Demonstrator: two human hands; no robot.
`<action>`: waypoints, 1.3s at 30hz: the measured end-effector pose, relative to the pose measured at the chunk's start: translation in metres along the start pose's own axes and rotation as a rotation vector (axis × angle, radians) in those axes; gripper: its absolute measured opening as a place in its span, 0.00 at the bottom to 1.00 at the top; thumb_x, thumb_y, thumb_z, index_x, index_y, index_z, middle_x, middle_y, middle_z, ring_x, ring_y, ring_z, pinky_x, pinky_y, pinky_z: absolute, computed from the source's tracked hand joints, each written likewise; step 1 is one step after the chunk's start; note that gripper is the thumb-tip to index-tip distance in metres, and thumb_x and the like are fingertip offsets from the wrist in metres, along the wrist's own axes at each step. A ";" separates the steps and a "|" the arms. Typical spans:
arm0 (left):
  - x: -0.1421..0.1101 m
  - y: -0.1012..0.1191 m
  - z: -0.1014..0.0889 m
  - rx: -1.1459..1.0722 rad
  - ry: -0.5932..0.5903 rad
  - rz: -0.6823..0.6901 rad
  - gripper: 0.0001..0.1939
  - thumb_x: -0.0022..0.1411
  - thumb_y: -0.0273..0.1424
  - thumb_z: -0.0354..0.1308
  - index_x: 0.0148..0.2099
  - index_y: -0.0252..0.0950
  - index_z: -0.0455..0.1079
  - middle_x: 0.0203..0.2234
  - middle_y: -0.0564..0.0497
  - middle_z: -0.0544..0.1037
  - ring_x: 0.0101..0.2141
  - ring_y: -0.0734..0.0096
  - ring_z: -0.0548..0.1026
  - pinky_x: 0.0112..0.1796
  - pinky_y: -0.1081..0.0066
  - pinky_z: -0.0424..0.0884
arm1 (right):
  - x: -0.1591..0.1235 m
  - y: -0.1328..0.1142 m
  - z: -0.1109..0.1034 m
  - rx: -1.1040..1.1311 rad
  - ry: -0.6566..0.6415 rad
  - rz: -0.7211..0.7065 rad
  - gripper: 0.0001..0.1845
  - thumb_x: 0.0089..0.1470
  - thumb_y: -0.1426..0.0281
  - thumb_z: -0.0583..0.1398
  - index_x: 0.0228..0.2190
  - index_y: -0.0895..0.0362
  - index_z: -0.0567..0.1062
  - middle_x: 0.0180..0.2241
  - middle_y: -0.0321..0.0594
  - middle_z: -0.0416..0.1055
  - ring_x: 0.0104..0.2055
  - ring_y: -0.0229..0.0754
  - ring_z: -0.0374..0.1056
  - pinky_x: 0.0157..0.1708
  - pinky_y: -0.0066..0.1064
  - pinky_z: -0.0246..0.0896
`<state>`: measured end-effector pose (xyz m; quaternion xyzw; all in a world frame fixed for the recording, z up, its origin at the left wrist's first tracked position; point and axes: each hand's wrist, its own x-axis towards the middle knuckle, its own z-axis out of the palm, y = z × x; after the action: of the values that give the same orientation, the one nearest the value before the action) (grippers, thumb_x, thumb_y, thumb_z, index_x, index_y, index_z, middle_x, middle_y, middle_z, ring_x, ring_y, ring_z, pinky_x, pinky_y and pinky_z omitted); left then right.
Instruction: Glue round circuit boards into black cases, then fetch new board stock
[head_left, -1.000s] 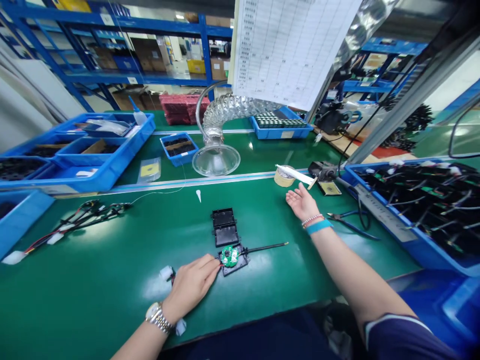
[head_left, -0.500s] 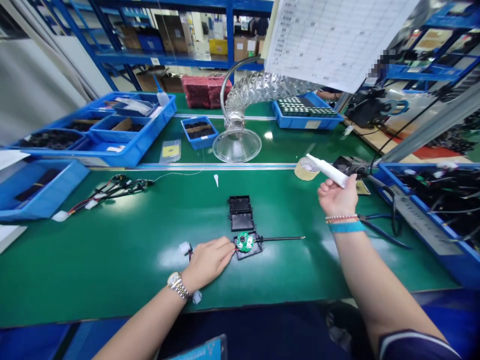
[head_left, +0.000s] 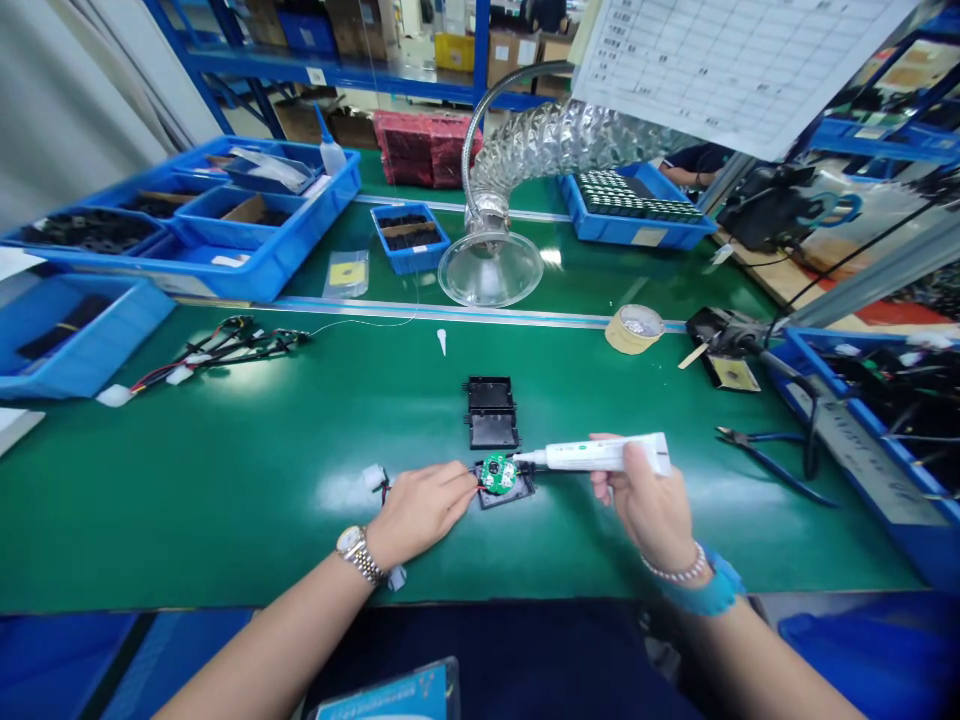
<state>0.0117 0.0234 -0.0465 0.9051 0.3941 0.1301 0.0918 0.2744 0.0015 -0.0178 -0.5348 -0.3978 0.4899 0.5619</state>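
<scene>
A small black housing (head_left: 517,490) holding a round green circuit board (head_left: 497,473) lies on the green mat near the front. My left hand (head_left: 420,512) rests beside it, fingers curled with the tips pressing its left edge. My right hand (head_left: 651,505) grips a white glue tube (head_left: 600,454) held level, its nozzle pointing left at the board's right edge. A black lid (head_left: 491,412) lies open just behind the housing.
A loose white nozzle cap (head_left: 442,342), a tape roll (head_left: 634,328), a wire harness (head_left: 217,352) and cutters (head_left: 765,455) lie on the mat. Blue parts bins (head_left: 225,215) line the left and right sides. A clear fume hood (head_left: 490,268) hangs behind.
My right hand reached to the tape roll, picked up the white tube and carried it down and left to the circuit board. The left hand stayed at the housing.
</scene>
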 end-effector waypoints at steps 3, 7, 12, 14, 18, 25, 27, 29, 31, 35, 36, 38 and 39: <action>-0.001 0.000 0.000 0.017 0.004 0.015 0.13 0.66 0.33 0.41 0.39 0.39 0.67 0.30 0.54 0.72 0.30 0.74 0.70 0.29 0.74 0.61 | -0.009 0.000 -0.007 -0.289 -0.071 -0.241 0.17 0.57 0.62 0.53 0.39 0.61 0.74 0.20 0.37 0.70 0.20 0.34 0.64 0.20 0.25 0.61; -0.001 -0.001 0.001 0.010 0.013 0.014 0.13 0.65 0.33 0.41 0.39 0.39 0.68 0.30 0.54 0.72 0.29 0.74 0.70 0.28 0.74 0.60 | -0.015 0.000 -0.008 -0.507 -0.120 -0.426 0.14 0.58 0.68 0.52 0.41 0.59 0.74 0.19 0.36 0.70 0.20 0.33 0.65 0.21 0.24 0.63; 0.000 -0.001 0.001 0.004 0.014 0.017 0.14 0.65 0.33 0.41 0.39 0.39 0.68 0.29 0.54 0.72 0.30 0.74 0.70 0.29 0.74 0.60 | -0.013 -0.002 -0.004 -0.571 -0.106 -0.497 0.14 0.57 0.70 0.51 0.40 0.60 0.74 0.20 0.36 0.70 0.20 0.33 0.65 0.21 0.24 0.63; 0.000 -0.001 0.001 0.006 0.009 0.017 0.14 0.65 0.33 0.41 0.39 0.38 0.68 0.29 0.53 0.72 0.30 0.74 0.70 0.28 0.74 0.60 | -0.013 -0.003 -0.004 -0.585 -0.101 -0.506 0.14 0.57 0.70 0.51 0.40 0.61 0.74 0.20 0.36 0.70 0.19 0.33 0.65 0.21 0.24 0.63; -0.001 -0.001 0.001 0.004 0.003 0.013 0.14 0.65 0.33 0.41 0.40 0.39 0.68 0.30 0.54 0.72 0.30 0.74 0.70 0.28 0.74 0.60 | -0.013 -0.005 -0.005 -0.610 -0.101 -0.511 0.14 0.57 0.70 0.51 0.40 0.60 0.74 0.20 0.35 0.70 0.20 0.33 0.65 0.21 0.25 0.63; -0.001 -0.001 0.000 0.000 0.004 0.011 0.14 0.66 0.33 0.41 0.39 0.39 0.68 0.30 0.54 0.72 0.30 0.74 0.70 0.28 0.74 0.60 | -0.014 -0.007 -0.005 -0.656 -0.110 -0.522 0.14 0.57 0.69 0.51 0.39 0.60 0.75 0.20 0.35 0.71 0.20 0.34 0.66 0.22 0.25 0.63; -0.001 -0.001 0.000 -0.004 0.004 0.014 0.14 0.66 0.33 0.41 0.40 0.39 0.68 0.30 0.53 0.72 0.30 0.74 0.70 0.28 0.74 0.60 | -0.014 -0.008 -0.005 -0.662 -0.121 -0.515 0.14 0.57 0.69 0.51 0.39 0.60 0.75 0.20 0.36 0.71 0.20 0.34 0.66 0.22 0.26 0.63; -0.001 -0.001 0.000 -0.006 0.004 0.020 0.14 0.66 0.33 0.41 0.40 0.39 0.68 0.30 0.53 0.72 0.30 0.75 0.70 0.28 0.74 0.60 | -0.015 -0.009 -0.005 -0.669 -0.133 -0.509 0.15 0.57 0.68 0.51 0.39 0.60 0.75 0.21 0.36 0.71 0.20 0.34 0.66 0.22 0.26 0.63; -0.001 -0.001 0.000 -0.007 0.000 0.021 0.14 0.66 0.33 0.41 0.39 0.39 0.68 0.30 0.53 0.72 0.30 0.75 0.70 0.28 0.74 0.61 | -0.016 -0.010 -0.005 -0.683 -0.144 -0.503 0.15 0.57 0.68 0.51 0.39 0.60 0.75 0.20 0.36 0.71 0.20 0.35 0.67 0.22 0.26 0.63; -0.001 -0.001 0.000 -0.003 -0.003 0.017 0.14 0.66 0.33 0.41 0.39 0.39 0.68 0.29 0.54 0.72 0.29 0.75 0.70 0.28 0.74 0.61 | -0.017 -0.011 -0.005 -0.697 -0.159 -0.497 0.15 0.57 0.68 0.51 0.39 0.59 0.75 0.20 0.36 0.72 0.20 0.36 0.67 0.20 0.27 0.63; -0.001 -0.001 0.000 -0.001 -0.002 0.018 0.14 0.66 0.33 0.41 0.39 0.39 0.68 0.29 0.54 0.72 0.29 0.75 0.70 0.28 0.74 0.60 | -0.018 -0.011 -0.005 -0.698 -0.161 -0.500 0.15 0.57 0.68 0.51 0.39 0.59 0.75 0.20 0.36 0.72 0.20 0.36 0.67 0.20 0.27 0.63; -0.001 -0.001 0.000 0.002 -0.003 0.020 0.14 0.66 0.33 0.41 0.39 0.39 0.68 0.29 0.53 0.72 0.29 0.75 0.70 0.28 0.74 0.60 | -0.018 -0.012 -0.005 -0.702 -0.168 -0.510 0.14 0.57 0.69 0.51 0.39 0.59 0.75 0.19 0.36 0.72 0.19 0.36 0.67 0.20 0.26 0.63; -0.001 -0.001 0.000 0.001 -0.006 0.019 0.14 0.66 0.33 0.41 0.39 0.39 0.68 0.30 0.53 0.72 0.30 0.75 0.70 0.28 0.74 0.60 | -0.019 -0.013 -0.005 -0.704 -0.171 -0.518 0.14 0.57 0.69 0.51 0.39 0.58 0.75 0.19 0.36 0.72 0.19 0.35 0.67 0.20 0.26 0.63</action>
<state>0.0110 0.0235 -0.0471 0.9093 0.3853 0.1279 0.0914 0.2767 -0.0171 -0.0041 -0.5339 -0.7062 0.2101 0.4148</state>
